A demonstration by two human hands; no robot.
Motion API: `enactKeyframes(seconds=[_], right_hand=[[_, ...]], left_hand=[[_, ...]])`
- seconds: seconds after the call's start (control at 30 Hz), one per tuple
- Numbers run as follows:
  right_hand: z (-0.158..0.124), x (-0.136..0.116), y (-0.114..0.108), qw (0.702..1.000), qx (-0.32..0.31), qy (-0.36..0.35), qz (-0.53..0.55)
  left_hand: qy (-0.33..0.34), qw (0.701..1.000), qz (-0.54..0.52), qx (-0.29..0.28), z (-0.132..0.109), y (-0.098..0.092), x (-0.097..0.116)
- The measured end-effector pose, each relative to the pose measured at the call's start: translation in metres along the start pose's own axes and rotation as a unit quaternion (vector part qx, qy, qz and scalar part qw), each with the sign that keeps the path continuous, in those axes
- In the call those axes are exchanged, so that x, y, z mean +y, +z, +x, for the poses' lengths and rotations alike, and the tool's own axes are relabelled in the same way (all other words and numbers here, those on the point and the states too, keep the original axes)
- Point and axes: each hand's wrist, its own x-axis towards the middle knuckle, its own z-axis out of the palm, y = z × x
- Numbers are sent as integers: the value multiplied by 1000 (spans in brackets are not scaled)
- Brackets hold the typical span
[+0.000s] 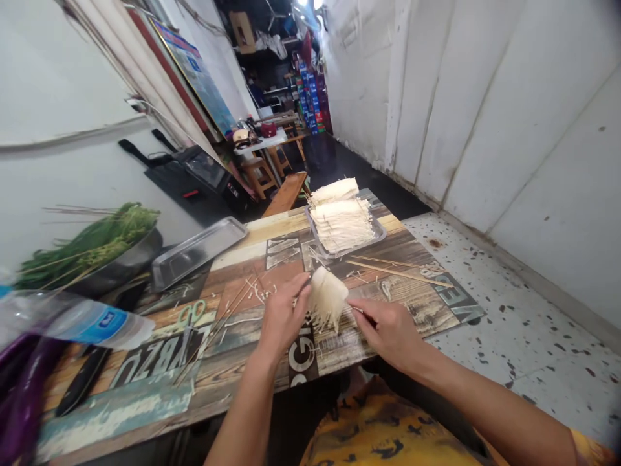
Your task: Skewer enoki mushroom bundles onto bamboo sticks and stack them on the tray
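Observation:
A flat bunch of enoki mushrooms (326, 294) hangs over the table between my two hands, its loose ends pointing down. My left hand (286, 307) pinches it at the left edge with thumb and fingers. On the other side, my right hand (388, 327) is closed at the bunch's right edge, around what looks like a thin skewer, mostly hidden by the fingers. Beyond them, a clear plastic tray (379, 234) holds stacked enoki bunches (342, 223). Loose bamboo skewers (402, 272) lie to the right of the bunch, and more skewers (213, 336) lie to the left.
At the left are a metal bowl of green vegetables (97, 239), a metal tray (198, 252), a plastic water bottle (97, 323), green-handled scissors (191, 314), a black-handled knife (82, 382) and purple eggplants (29, 401). Mushroom scraps dot the patterned table (242, 375). A white wall stands right.

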Motion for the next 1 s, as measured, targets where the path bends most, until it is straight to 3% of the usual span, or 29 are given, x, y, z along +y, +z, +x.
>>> enactKeyframes(seconds=[0.13,0.23,0.4,0.53,0.7,0.8,1.0], right_hand=[[-1,-22,-5,987,86,-136,-24],[-4,-41,-1,965,124,-217,-78],[-4,-65,4,948,143,-270,-86],[0,-66,3,947,147,-276,-76],[14,-43,-15,963,155,-216,-36],[26,-28,-31,974,135,-179,-18],[52,-9,-40,977,90,-175,-85]], left_hand=[[-85,991,-96,28,-18,-1,10],[-90,985,-135,56,-30,-4,15],[-91,986,-119,78,-41,-12,19],[-72,988,-91,98,-44,-14,17],[-80,984,-2,157,-50,-21,10],[-71,977,23,202,-62,-26,-6],[-48,977,60,198,-93,-24,-43]])
